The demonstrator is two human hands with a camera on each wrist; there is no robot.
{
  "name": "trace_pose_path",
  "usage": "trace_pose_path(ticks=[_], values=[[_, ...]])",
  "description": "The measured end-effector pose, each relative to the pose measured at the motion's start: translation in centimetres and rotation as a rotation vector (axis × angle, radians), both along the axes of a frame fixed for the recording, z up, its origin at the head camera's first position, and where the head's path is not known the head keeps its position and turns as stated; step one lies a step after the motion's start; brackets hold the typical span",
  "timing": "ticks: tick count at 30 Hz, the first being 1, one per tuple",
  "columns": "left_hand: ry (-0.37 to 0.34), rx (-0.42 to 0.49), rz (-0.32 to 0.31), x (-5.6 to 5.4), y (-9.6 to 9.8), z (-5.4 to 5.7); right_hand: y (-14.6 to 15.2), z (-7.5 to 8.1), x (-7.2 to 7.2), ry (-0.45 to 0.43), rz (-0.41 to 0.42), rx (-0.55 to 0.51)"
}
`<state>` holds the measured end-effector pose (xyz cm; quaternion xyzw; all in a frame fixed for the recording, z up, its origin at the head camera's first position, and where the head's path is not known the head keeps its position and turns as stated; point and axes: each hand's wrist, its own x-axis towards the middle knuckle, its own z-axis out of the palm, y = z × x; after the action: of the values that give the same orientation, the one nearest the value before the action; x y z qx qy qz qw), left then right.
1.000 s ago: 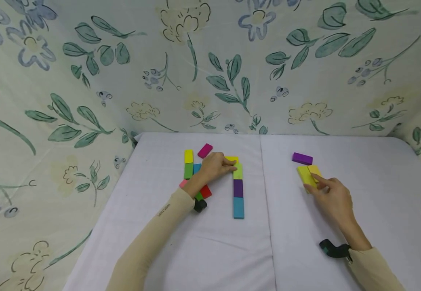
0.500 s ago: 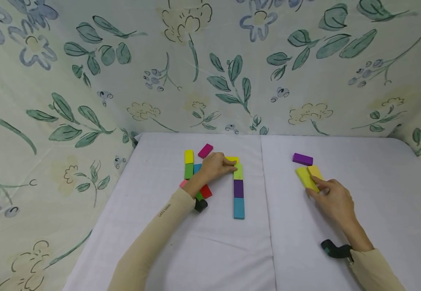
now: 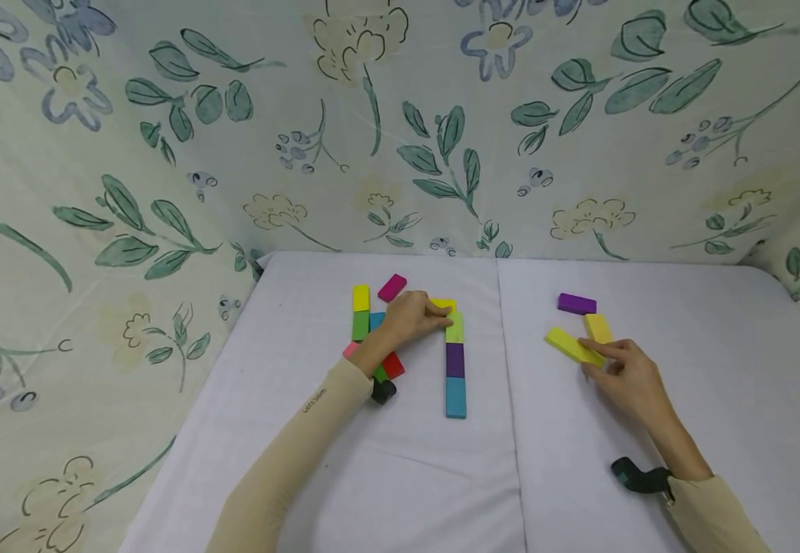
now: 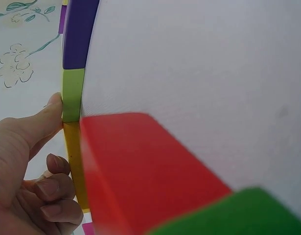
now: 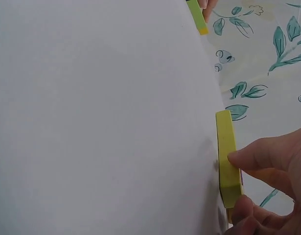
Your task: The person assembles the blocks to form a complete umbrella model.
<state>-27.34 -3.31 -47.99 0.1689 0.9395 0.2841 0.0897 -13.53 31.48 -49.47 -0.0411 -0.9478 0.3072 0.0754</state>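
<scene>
My right hand point(image 3: 631, 384) pinches a yellow block point(image 3: 564, 343) between thumb and finger; in the right wrist view the same yellow block point(image 5: 227, 147) stands on its edge beside the thumb. My left hand point(image 3: 414, 319) is at the far end of a column of blocks. In the left wrist view its thumb touches the light green block point(image 4: 72, 95), and its curled fingers lie against the deeper yellow block point(image 4: 77, 161). Whether it grips either one is unclear. Nearer in the column lie a purple block point(image 3: 455, 360) and a blue block point(image 3: 456, 397).
An orange-yellow block point(image 3: 598, 327) and a purple block point(image 3: 576, 303) lie just beyond my right hand. Left of the column are several blocks, among them a magenta block point(image 3: 392, 288), a yellow block point(image 3: 361, 297) and a red block point(image 3: 393, 365). White cloth point(image 3: 400, 476) covers the table.
The yellow block in my right hand has turned, its far end swinging left and toward me, away from the orange-yellow block. My left hand has stayed in place.
</scene>
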Motion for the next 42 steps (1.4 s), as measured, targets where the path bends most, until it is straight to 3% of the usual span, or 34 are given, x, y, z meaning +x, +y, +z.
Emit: trace_pose_path(ticks=[16,31,42], values=[[-0.005,0.013,0.006,-0.1,-0.2,0.1,0.1,-0.3,-0.5,0.059,0.024,-0.003],[0.001,0.023,-0.055,-0.4,-0.7,0.3,-0.2,-0.3,-0.7,0.133,0.079,-0.016],[0.004,0.011,-0.078,-0.7,-0.5,0.4,-1.3,0.5,-2.7,0.158,0.178,-0.013]])
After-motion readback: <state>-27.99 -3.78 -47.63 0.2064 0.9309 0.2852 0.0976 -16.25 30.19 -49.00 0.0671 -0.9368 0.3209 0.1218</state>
